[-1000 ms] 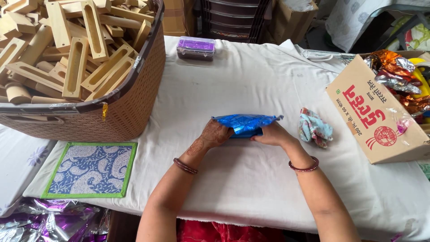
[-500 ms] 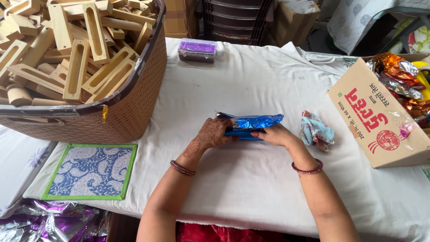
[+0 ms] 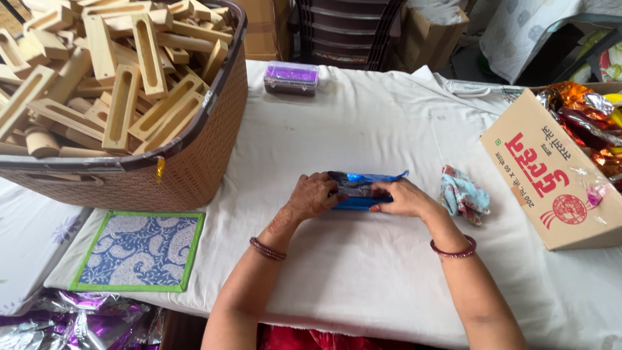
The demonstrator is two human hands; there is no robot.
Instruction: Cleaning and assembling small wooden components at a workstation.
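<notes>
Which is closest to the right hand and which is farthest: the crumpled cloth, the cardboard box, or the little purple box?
From the right hand, in the head view:
1. Crumpled cloth, just to its right on the white table cover.
2. Cardboard box, farther right, at the table's edge.
3. Little purple box, at the far side, up and left.

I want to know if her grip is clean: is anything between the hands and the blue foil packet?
Nothing visible: the left hand and right hand both rest directly on the blue foil packet.
</notes>
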